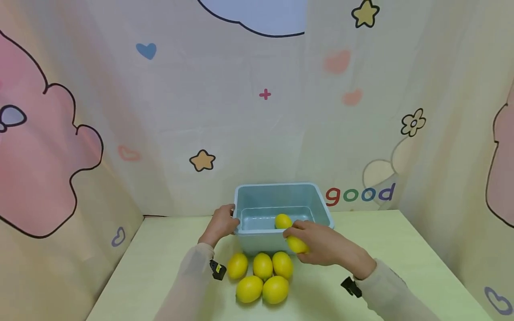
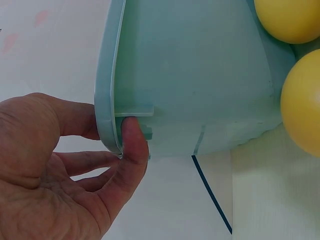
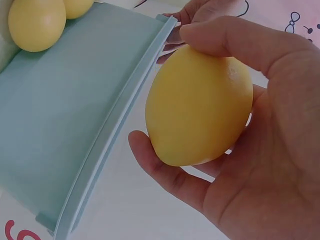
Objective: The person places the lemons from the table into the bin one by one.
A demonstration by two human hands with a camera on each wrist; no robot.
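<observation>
A light blue plastic bin (image 1: 265,242) stands at the back of the table, with one lemon (image 1: 283,221) inside it. My left hand (image 1: 221,224) grips the bin's left rim; in the left wrist view its thumb and fingers pinch the rim (image 2: 104,100) near a corner. Between the curled fingers and thumb of my right hand (image 1: 325,243) is another lemon (image 1: 297,244), held by the bin's front wall. The right wrist view shows this held lemon (image 3: 200,107) large, beside the bin rim (image 3: 107,130). Whether it touches the rim I cannot tell.
Several lemons lie in a cluster on the table in front of the bin, among them a front right lemon (image 1: 275,290) and a back left lemon (image 1: 238,266). A printed curtain (image 1: 257,133) hangs right behind the bin. The pale table (image 1: 385,240) extends to both sides.
</observation>
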